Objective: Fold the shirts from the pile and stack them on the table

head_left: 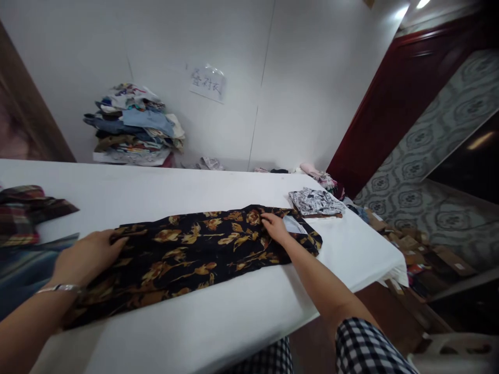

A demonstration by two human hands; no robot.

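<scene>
A black garment with a gold floral print lies folded lengthwise across the white table. My left hand rests flat on its left part, fingers together, a silver bracelet on the wrist. My right hand presses on the garment's right part near the collar, fingertips curled onto the cloth. Whether either hand pinches the fabric or only lies on it is unclear.
A folded black-and-white patterned cloth sits at the table's right end. Plaid and blue clothes lie at the left edge. A tall heap of clothes stands against the wall. Cardboard boxes crowd the floor on the right.
</scene>
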